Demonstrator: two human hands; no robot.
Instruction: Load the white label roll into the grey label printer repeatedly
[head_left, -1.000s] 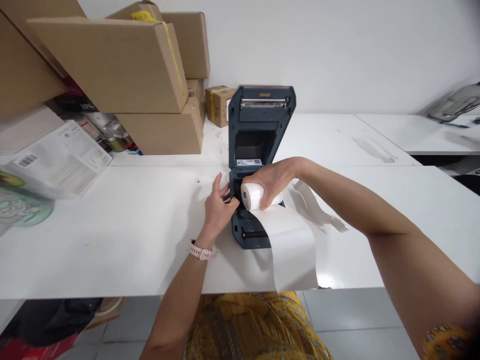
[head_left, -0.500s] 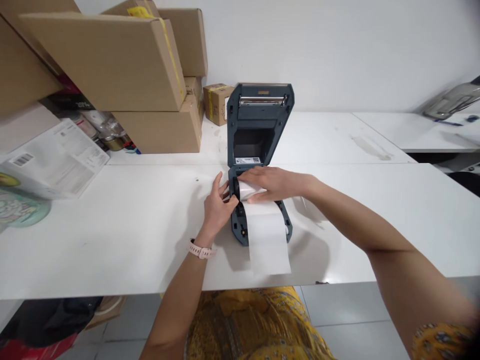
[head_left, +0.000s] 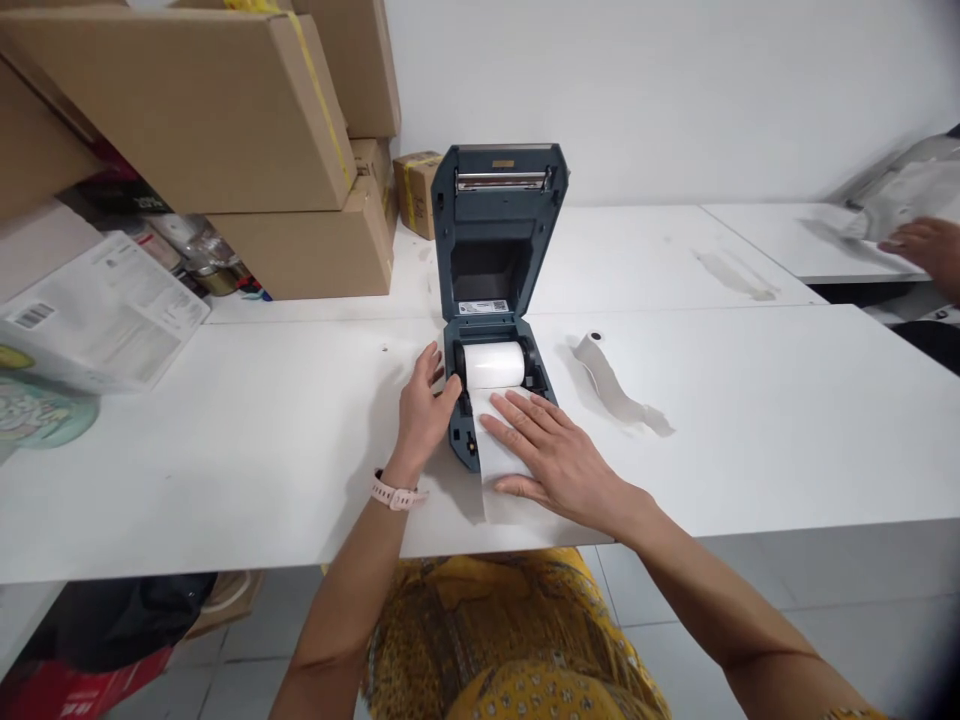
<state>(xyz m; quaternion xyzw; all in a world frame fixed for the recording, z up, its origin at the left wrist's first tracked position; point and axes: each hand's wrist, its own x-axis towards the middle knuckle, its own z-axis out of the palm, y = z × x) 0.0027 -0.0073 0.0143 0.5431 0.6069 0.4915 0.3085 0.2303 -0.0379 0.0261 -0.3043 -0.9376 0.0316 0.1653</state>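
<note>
Bright, fairly even light fell from above onto the smooth white table (head_left: pixel 262 430); soft grey shadows lay toward its left edge beside the bare left hand (head_left: pixel 426 408), and toward its front edge below the open blue-grey plastic printer (head_left: pixel 491 225); the thin silvery metal bar (head_left: pixel 501 181) glinted; past the far right corner a co-worker's hand (head_left: pixel 924 250) looked blurred; the wide lens stretched the brown cardboard boxes (head_left: pixel 150 110) at the left.

Dark pack (head_left: pixel 124 195), pale number, apparently starting "20", last character unclear, white box (head_left: pixel 112 345), barcode (head_left: pixel 32 315), fine print too small to read, printer (head_left: pixel 491 215), white label (head_left: pixel 482 307) inside lid, square code, wording illegible, red item (head_left: pixel 112 680), pale characters, unreadable.
</note>
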